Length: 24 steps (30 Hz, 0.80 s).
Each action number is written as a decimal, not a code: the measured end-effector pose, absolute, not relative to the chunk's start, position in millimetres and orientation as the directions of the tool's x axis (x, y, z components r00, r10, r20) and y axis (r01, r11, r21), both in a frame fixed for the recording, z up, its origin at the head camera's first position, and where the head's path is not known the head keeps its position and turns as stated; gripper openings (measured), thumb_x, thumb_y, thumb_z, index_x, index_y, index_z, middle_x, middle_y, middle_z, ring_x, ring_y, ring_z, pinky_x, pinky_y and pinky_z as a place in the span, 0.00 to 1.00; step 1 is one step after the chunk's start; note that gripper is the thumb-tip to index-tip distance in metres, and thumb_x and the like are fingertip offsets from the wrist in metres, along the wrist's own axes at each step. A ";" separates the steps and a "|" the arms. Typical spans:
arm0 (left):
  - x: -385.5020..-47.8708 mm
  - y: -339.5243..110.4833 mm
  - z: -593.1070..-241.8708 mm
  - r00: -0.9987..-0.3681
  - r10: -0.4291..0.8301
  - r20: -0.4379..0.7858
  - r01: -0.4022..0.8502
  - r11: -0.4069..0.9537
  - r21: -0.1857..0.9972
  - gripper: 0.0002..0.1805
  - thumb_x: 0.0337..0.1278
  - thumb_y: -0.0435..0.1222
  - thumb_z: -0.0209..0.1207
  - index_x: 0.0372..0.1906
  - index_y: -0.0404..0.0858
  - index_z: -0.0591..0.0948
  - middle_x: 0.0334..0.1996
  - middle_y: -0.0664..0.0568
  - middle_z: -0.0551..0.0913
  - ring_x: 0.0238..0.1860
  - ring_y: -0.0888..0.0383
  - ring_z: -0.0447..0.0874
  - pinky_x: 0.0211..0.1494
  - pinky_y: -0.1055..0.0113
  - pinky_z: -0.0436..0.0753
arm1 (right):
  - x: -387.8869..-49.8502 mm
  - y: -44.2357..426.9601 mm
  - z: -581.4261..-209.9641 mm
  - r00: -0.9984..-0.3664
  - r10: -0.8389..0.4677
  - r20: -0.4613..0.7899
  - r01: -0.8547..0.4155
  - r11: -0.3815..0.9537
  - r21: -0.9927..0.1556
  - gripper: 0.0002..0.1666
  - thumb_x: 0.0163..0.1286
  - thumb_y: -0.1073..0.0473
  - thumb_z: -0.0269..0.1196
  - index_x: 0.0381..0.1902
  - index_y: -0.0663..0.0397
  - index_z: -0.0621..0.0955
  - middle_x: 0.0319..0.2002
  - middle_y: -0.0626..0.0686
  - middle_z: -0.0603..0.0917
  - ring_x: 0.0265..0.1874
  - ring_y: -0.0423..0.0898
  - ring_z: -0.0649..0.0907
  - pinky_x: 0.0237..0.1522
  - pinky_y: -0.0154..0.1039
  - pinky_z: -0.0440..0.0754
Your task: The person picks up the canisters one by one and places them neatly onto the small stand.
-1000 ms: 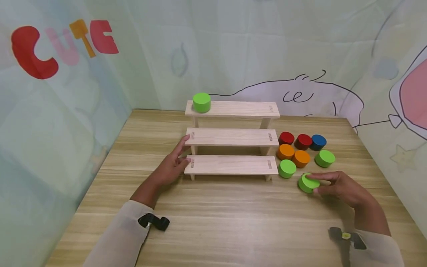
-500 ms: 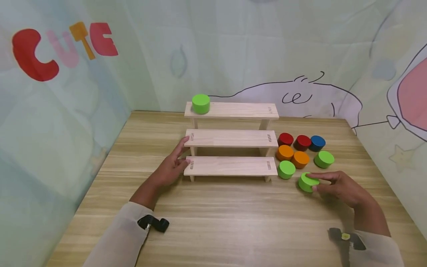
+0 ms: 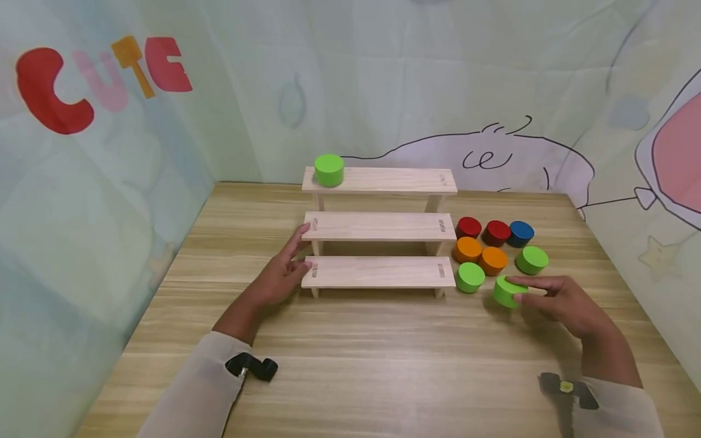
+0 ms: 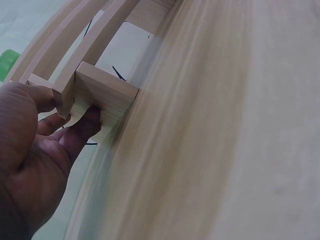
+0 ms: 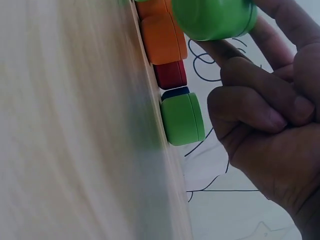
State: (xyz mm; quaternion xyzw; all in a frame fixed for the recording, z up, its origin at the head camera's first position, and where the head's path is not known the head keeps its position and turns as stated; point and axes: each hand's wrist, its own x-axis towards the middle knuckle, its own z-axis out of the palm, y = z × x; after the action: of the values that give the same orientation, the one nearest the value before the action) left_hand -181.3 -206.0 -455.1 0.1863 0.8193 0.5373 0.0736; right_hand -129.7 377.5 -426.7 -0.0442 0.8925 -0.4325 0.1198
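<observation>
A three-step wooden stand (image 3: 378, 226) stands mid-table, with a green round block (image 3: 329, 170) at the left of its top step. At the stand's left end, my left hand (image 3: 276, 274) holds the edges of the two lower steps. In the left wrist view, fingers (image 4: 82, 130) of that hand touch a side support (image 4: 105, 92) beneath a step. My right hand (image 3: 564, 304) pinches another green round block (image 3: 509, 292) between thumb and fingers. In the right wrist view this pinched block (image 5: 215, 17) hangs above the tabletop.
Right of the stand sit two red blocks (image 3: 496, 233), a blue block (image 3: 521, 234), two orange blocks (image 3: 493, 261) and two more green blocks (image 3: 470, 277), (image 3: 532, 260). A printed cloth (image 3: 383, 79) hangs around the wooden table (image 3: 372, 365).
The right hand has raised its green block slightly off the table, a little away from me and to the right. The left hand stays at the stand.
</observation>
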 end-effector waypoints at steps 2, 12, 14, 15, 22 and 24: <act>-181.2 -206.0 -455.2 -0.918 0.387 0.086 0.232 0.350 0.907 0.45 0.86 0.31 0.51 0.91 0.62 0.44 0.89 0.35 0.53 0.78 0.28 0.72 0.75 0.35 0.80 | -128.6 375.7 -424.6 -0.974 -0.163 -0.155 0.020 0.625 -0.780 0.26 0.76 0.56 0.73 0.69 0.47 0.86 0.23 0.44 0.65 0.18 0.49 0.69 0.20 0.40 0.68; -180.5 -206.0 -455.0 -0.917 0.390 0.087 0.235 0.352 0.906 0.45 0.86 0.31 0.51 0.91 0.62 0.44 0.89 0.35 0.53 0.81 0.29 0.68 0.76 0.35 0.79 | -122.4 363.1 -421.4 -0.993 -0.107 0.050 -0.108 0.639 -0.761 0.25 0.77 0.56 0.72 0.68 0.52 0.86 0.53 0.15 0.80 0.36 0.38 0.78 0.29 0.33 0.79; -180.4 -206.1 -455.2 -0.917 0.389 0.087 0.235 0.351 0.906 0.46 0.85 0.31 0.51 0.91 0.62 0.44 0.89 0.35 0.54 0.81 0.29 0.68 0.76 0.35 0.79 | -122.1 359.9 -420.5 -0.991 -0.097 0.093 -0.133 0.645 -0.753 0.24 0.77 0.57 0.72 0.68 0.52 0.86 0.54 0.12 0.79 0.45 0.31 0.79 0.35 0.29 0.83; -180.3 -206.0 -455.1 -0.917 0.388 0.087 0.235 0.351 0.906 0.46 0.85 0.31 0.52 0.91 0.62 0.44 0.89 0.35 0.54 0.81 0.29 0.68 0.76 0.35 0.79 | -122.0 358.0 -420.0 -0.988 -0.091 0.121 -0.151 0.645 -0.749 0.24 0.77 0.58 0.72 0.68 0.53 0.86 0.54 0.11 0.79 0.48 0.28 0.79 0.38 0.27 0.85; -180.2 -205.6 -454.8 -0.916 0.389 0.093 0.243 0.355 0.903 0.46 0.85 0.30 0.52 0.91 0.60 0.44 0.89 0.36 0.53 0.84 0.32 0.64 0.78 0.36 0.77 | -121.1 340.6 -412.8 -0.941 -0.033 0.337 -0.291 0.589 -0.754 0.25 0.73 0.69 0.72 0.67 0.56 0.86 0.55 0.16 0.84 0.50 0.20 0.82 0.39 0.18 0.85; -180.5 -205.6 -454.6 -0.918 0.386 0.090 0.239 0.359 0.902 0.46 0.85 0.30 0.52 0.91 0.60 0.44 0.89 0.36 0.54 0.83 0.31 0.67 0.77 0.36 0.78 | -122.1 334.0 -409.8 -0.920 0.004 0.391 -0.321 0.563 -0.762 0.25 0.72 0.72 0.71 0.66 0.58 0.87 0.56 0.19 0.86 0.51 0.20 0.84 0.39 0.17 0.85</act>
State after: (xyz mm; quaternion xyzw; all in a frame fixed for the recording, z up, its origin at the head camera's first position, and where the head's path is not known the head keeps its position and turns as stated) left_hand -180.5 -205.6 -454.6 0.1905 0.8213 0.5333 0.0689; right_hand -122.1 334.0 -409.8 -0.0916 0.8660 -0.4585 -0.1773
